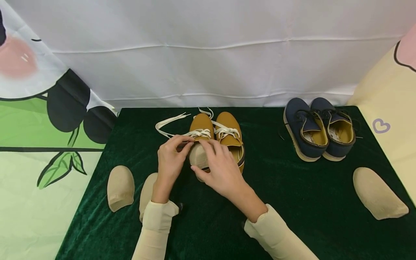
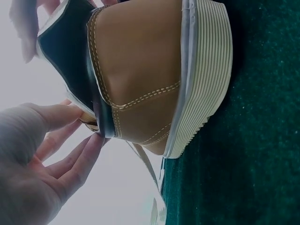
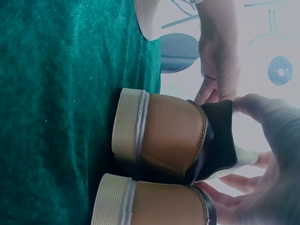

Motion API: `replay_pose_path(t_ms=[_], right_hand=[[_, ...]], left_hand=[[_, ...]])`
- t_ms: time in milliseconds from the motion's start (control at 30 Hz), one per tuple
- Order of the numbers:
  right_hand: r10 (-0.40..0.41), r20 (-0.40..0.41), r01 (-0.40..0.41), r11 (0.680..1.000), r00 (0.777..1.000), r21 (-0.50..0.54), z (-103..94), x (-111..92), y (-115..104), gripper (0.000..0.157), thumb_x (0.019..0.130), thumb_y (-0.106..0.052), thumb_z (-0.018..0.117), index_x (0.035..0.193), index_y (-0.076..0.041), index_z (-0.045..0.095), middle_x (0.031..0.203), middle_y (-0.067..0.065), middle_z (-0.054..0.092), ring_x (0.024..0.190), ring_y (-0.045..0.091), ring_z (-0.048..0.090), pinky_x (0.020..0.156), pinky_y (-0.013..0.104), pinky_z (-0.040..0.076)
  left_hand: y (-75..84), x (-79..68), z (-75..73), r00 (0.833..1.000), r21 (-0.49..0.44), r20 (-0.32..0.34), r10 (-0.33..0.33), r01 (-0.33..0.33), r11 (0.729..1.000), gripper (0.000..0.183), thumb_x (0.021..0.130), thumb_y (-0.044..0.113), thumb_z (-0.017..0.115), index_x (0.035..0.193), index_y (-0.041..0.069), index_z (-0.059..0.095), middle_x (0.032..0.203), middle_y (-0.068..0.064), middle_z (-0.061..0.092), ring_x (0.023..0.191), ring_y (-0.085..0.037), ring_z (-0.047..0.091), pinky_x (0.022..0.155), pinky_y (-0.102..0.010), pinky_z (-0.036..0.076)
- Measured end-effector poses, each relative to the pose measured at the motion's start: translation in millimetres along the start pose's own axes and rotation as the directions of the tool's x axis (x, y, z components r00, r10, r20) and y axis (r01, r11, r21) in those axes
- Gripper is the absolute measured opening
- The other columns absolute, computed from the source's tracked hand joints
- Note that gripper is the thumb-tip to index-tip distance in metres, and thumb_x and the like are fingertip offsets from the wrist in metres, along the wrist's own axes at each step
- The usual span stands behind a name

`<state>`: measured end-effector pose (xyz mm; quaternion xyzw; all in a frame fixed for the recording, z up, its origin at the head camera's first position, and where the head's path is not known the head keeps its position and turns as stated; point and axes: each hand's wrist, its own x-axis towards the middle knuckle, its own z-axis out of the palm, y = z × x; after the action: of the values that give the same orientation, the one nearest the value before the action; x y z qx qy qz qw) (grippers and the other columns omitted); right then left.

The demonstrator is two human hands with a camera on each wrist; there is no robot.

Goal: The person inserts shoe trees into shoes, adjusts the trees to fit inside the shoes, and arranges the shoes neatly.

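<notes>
The tan shoe (image 1: 199, 123) sat sole down at the centre of the head view, its toe pointing toward the top of the frame. It had pale stitching, a dark collar (image 3: 219, 133) and a thick, cream, ribbed sole (image 2: 213, 65). White laces (image 1: 165, 124) crossed its front and trailed toward the upper left. A smooth beige insert (image 1: 198, 157) filled the opening, just below the frame's middle, only its rounded part showing.

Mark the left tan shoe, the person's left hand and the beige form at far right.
Left tan shoe (image 3: 169, 136): right wrist view, back of its heel.
Left hand (image 1: 170, 157): head view, back of the hand.
Beige form (image 1: 378, 193): head view, its upper surface.
</notes>
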<state>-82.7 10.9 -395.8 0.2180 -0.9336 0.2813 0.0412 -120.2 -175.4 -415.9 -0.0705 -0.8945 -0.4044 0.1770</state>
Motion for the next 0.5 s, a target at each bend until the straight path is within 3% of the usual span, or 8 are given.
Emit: replay_pose_path(t_ms=[500], right_hand=[[0.032,-0.064,-0.035,0.998,0.997,-0.047,7.8,3.9,-5.5,0.077,0.094,-0.051,0.073,0.157,-0.020,0.042,0.156,0.019,0.048,0.129,0.042,0.055,0.102,0.059,0.051]], left_hand=[[0.3,0.7,-0.7,1.000,0.004,0.008,-0.011,0.011,1.000,0.008,0.096,0.013,0.075,0.103,0.012,0.079,0.105,-0.005,0.078,0.094,-0.021,0.077,0.080,-0.040,0.065]])
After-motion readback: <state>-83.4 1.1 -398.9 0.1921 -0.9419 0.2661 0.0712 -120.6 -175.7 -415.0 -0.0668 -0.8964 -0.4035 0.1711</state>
